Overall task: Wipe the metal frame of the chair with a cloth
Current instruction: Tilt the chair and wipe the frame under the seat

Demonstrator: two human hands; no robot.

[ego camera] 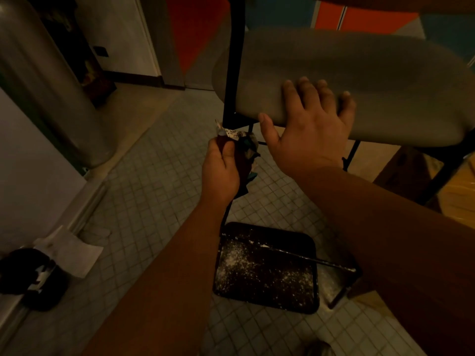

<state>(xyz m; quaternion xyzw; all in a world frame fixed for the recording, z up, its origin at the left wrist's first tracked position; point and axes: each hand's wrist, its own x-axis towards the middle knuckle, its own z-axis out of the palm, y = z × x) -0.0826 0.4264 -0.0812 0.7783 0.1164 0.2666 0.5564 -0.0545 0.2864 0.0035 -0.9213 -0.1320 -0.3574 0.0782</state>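
A chair with a grey padded seat [359,80] and a thin black metal frame [232,73] fills the upper right. My left hand [222,170] grips a patterned cloth [248,150] wrapped round the black frame leg just below the seat's corner. My right hand [311,124] lies on the seat's front edge, fingers spread over the top and thumb under the rim. More black frame bars [353,152] show beneath the seat.
A dark, white-speckled square seat [267,268] lies on the tiled floor under my arms. A large metal cylinder [48,80] stands at the left by the wall. A black object and a white paper [74,250] sit at the lower left.
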